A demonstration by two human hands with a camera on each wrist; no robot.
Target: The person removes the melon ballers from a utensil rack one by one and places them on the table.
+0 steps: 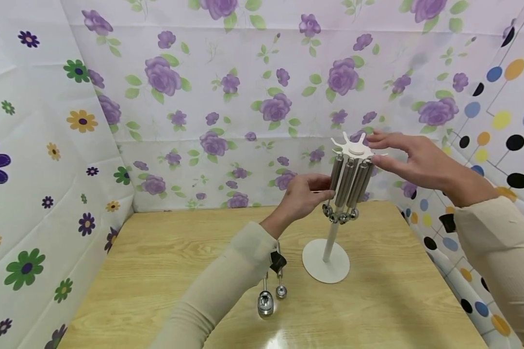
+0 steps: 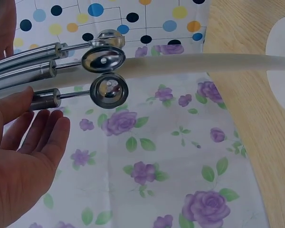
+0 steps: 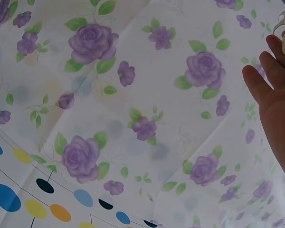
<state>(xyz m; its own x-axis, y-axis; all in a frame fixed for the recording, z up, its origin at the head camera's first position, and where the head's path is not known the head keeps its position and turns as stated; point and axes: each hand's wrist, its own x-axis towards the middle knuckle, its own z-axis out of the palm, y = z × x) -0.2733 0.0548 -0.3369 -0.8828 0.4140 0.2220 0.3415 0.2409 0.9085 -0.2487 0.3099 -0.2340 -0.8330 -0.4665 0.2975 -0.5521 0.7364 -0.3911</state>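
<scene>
1. White-painted metal stand: round base and thin post, set upright on the wooden table toward its right side; a star-shaped slotted top is carried at the head of the post.
2. Steel utensils: several are hung by their handles from the slotted top, bowls and balls down, clustered close around the post. In the left wrist view three of the handles and two small round bowls are seen.
3. Left hand: placed against the hanging handles from the left, fingers lightly bent; the thumb is laid on the nearest handle while the other fingers are held straight and apart below it. No closed grip is shown.
4. Right hand: held at the right edge of the slotted top, fingers extended and loosely spread, fingertips touching or just beside the rim; which cannot be told.
5. Two loose steel utensils: laid on the table just left of the base, partly covered by the left sleeve.
6. Floral sheeting: hung behind the table.
</scene>
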